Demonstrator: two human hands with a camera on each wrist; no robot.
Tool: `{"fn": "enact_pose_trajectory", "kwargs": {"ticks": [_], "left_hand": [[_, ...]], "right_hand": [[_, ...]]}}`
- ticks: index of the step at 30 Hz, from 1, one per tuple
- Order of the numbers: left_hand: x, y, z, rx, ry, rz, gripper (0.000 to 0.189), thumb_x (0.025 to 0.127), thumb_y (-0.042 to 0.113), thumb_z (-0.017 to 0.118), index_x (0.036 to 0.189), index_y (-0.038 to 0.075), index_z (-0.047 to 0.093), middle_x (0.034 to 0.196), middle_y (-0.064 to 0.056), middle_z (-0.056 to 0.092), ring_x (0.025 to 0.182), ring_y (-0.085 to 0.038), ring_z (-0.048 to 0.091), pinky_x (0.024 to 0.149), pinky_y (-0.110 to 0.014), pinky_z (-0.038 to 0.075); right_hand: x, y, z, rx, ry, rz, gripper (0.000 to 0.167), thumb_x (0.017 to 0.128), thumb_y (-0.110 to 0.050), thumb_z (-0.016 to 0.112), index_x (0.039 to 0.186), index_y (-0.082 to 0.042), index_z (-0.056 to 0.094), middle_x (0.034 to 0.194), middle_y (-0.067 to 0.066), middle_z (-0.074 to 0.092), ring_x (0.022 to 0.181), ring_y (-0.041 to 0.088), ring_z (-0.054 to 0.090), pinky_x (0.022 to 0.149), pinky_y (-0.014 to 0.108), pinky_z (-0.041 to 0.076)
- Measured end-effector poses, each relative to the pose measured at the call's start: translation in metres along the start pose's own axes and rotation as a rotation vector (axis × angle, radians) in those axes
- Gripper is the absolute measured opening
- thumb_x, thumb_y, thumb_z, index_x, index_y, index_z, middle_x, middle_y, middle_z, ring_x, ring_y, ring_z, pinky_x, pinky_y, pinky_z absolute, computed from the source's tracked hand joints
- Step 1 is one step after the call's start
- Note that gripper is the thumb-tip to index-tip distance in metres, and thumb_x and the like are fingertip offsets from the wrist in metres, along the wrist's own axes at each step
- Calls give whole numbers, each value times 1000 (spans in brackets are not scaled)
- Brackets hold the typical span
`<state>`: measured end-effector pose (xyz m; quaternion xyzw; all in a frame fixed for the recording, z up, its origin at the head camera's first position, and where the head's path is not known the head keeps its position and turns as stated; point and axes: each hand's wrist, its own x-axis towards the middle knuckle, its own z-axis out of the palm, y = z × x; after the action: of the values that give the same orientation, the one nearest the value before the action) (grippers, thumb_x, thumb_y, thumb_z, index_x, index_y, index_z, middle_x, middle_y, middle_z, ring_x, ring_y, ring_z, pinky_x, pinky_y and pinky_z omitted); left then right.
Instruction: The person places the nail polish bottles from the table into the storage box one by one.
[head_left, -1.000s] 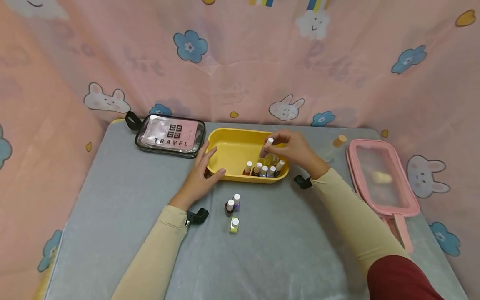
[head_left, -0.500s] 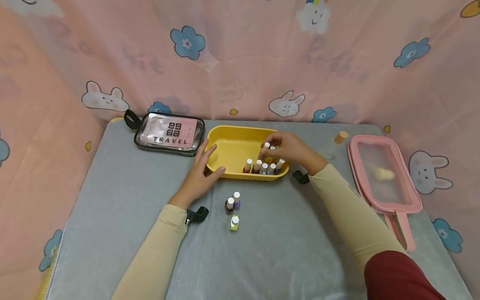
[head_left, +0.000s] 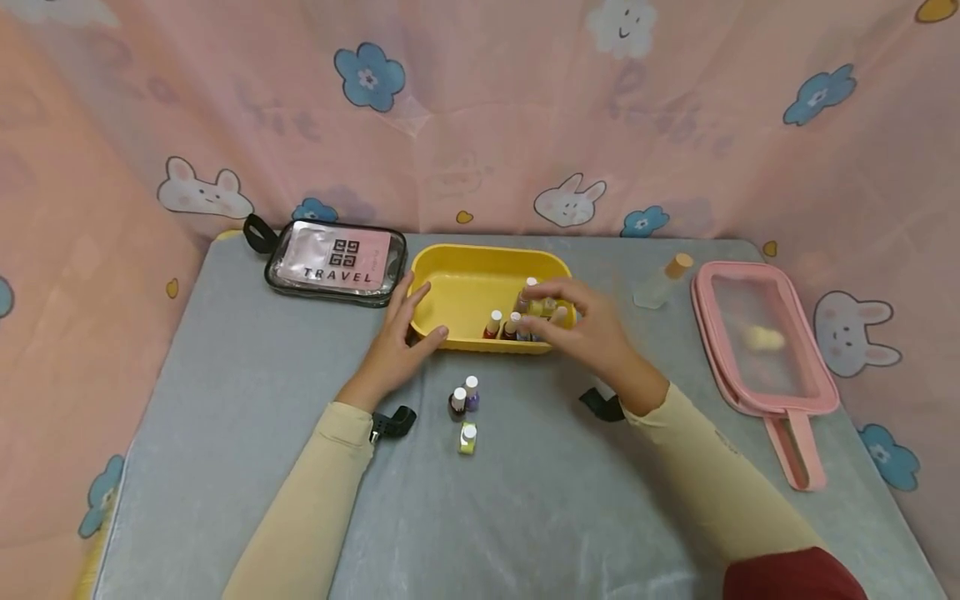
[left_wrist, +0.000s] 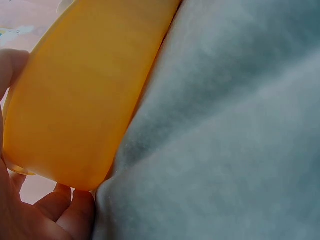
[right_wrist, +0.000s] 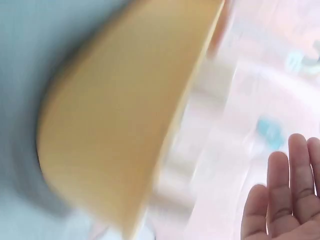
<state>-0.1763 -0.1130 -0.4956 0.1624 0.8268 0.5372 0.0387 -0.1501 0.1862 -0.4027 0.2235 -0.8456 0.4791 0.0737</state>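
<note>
My left hand (head_left: 392, 352) holds the left end of the yellow plastic tray (head_left: 450, 298), thumb at the front rim and fingers round the end. In the left wrist view its fingers (left_wrist: 75, 212) bend against the tray wall. Over the tray's right end hovers my right hand (head_left: 603, 342), its extended fingers (right_wrist: 279, 185) free of any bottle. Several white-capped nail polish bottles stand in that end, a red one (head_left: 492, 325) among them; the hand hides some. In front of the tray are a dark bottle (head_left: 457, 404), a purple one (head_left: 472, 395) and a yellow-green one (head_left: 467, 440).
A black-edged clear travel pouch (head_left: 333, 260) lies at the tray's left. To the right stand a frosted bottle with a tan cap (head_left: 662, 283) and a pink clear-windowed case (head_left: 765, 342). A printed pink curtain (head_left: 465, 125) hangs behind the grey-covered table (head_left: 247, 358).
My right hand has set a white-capped nail polish bottle into the tray, let go and drawn back towards me. My left hand keeps its place at the tray's left end.
</note>
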Motion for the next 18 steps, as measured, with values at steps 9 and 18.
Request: {"fn": "enact_pose_trajectory", "kwargs": {"ticks": [9,18], "left_hand": [[3,0,-3,7,10,17,77,101,40,69,167,18,34,177,10,0,162,-25,8,127,-55,20],[1,-2,-1,-3,12,45,78,101,37,70,167,15,35,177,9,2,161,-22,8,127,-53,21]], "right_hand": [[-39,-9,61,48,-258,-16,43,88,-10,88,129,-3,74,128,1,73,121,18,65,105,40,53],[-44,1,81,135,-269,57,30,92,-9,84,120,-3,78,117,0,76,112,16,69,100,42,56]]}}
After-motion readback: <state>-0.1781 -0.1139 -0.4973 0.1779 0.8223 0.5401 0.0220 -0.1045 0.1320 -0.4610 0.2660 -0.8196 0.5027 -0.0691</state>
